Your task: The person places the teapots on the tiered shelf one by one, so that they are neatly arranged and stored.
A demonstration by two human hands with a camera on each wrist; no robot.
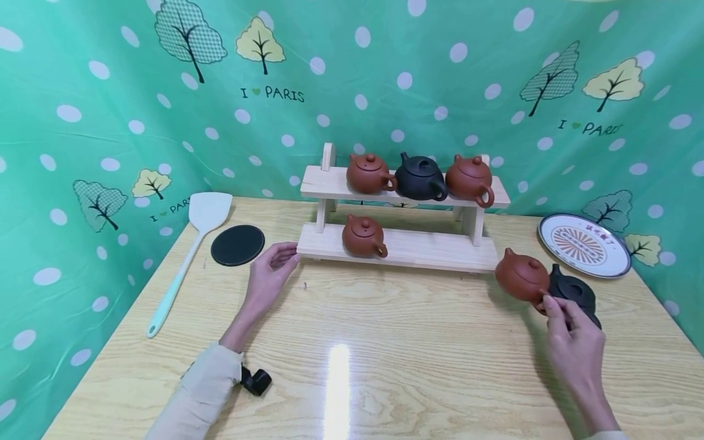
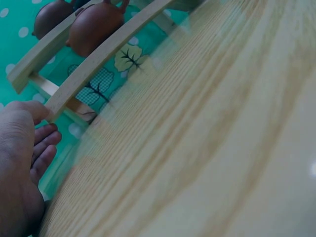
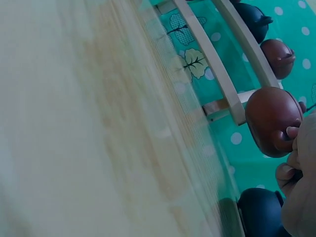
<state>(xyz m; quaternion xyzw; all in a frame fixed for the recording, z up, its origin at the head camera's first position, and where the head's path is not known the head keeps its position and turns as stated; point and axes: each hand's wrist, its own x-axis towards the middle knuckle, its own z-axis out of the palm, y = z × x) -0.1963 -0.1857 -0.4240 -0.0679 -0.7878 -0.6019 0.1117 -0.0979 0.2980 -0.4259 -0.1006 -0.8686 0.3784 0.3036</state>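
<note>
My right hand [image 1: 577, 342] pinches the handle of a reddish-brown teapot [image 1: 522, 275], held up off the table near the shelf's right end. Partly behind that hand, a black teapot [image 1: 572, 290] stands on the table. My left hand [image 1: 269, 272] grips the left end of the lower board of a two-tier wooden shelf [image 1: 429, 244], thumb and fingers at its edge. On the upper board are a brown teapot [image 1: 367, 174], a black teapot [image 1: 420, 178] and another brown teapot [image 1: 469, 178]. A single brown teapot [image 1: 363, 237] sits on the left part of the lower board.
A white spatula with a pale green handle [image 1: 178, 281] and a black round coaster [image 1: 238, 245] lie at the left. At the back right rests a patterned plate [image 1: 585, 244]. A green dotted cloth [image 1: 352, 79] hangs behind the wooden table [image 1: 418, 354].
</note>
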